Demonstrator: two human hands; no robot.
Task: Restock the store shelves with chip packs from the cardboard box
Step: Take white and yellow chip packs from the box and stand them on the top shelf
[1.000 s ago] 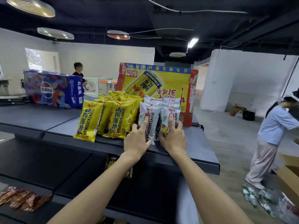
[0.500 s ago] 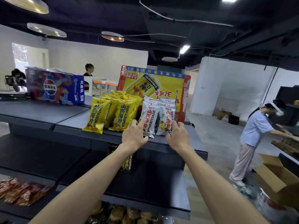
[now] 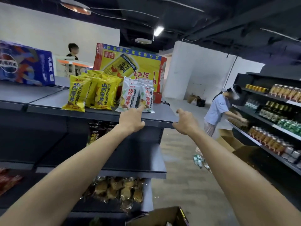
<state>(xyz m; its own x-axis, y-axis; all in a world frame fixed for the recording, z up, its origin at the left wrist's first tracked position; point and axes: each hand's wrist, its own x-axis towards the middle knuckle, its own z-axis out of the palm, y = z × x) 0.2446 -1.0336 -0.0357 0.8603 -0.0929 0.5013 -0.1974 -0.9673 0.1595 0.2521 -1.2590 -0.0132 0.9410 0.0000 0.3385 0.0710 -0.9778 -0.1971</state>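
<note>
- While the left grip (image 3: 132, 120) is reaching over the lip of the top shelf (image 3: 97, 113), its forefinger (image 3: 141, 109) is stretching out and touching the foot of the white chip packs (image 3: 136, 97). The other fingers are folding in and pinching nothing. I judge it is nudging a pack square with its row.
- Right grip (image 3: 185, 122) is hovering just off the shelf's right corner, fingers loosely curling, holding nothing.
- White packs are standing upright near the front edge, labels facing the aisle, probably for display. Yellow chip packs (image 3: 91, 93) are standing just beside them on the left.
- Yellow-and-red drinks carton (image 3: 138, 69) is sitting close behind both rows, likely limiting how deep new packs can go.
- Cardboard box (image 3: 162, 216) is lying open at the bottom of the view, well apart from both grips; its contents are showing too little to tell.
- Another person (image 3: 218, 110) is working at the opposite shelves, and bottles (image 3: 199, 160) are lying on the aisle floor, posing a possible trip risk.
</note>
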